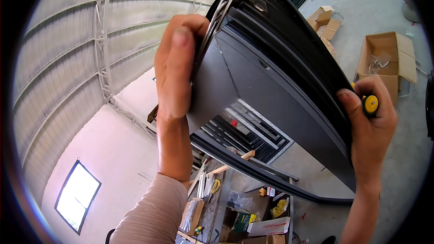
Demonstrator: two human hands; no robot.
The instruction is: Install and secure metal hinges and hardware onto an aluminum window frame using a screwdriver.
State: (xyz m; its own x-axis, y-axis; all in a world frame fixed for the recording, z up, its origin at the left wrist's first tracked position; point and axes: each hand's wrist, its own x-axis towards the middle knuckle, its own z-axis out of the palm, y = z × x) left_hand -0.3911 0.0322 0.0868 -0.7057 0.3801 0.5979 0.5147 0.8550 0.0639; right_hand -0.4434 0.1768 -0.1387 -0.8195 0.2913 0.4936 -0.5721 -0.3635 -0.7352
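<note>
A large dark grey metal window frame is held up tilted in front of me, with black grooved edges and an opening through its middle. My left hand is closed on its upper left side, beside a bright metal strip along the edge; some fingertips are hidden behind it. On the frame's right side my right hand is closed, its thumb on the black edge. That same hand also holds a screwdriver, whose yellow and black handle end pokes out between thumb and fingers. The screwdriver's shaft is hidden.
Below stands a workbench with yellow-handled scissors, wood strips and bags. Boxes and packets fill a shelf beside it. Long dark profiles lie beyond the opening. Open cardboard boxes stand on the floor at right.
</note>
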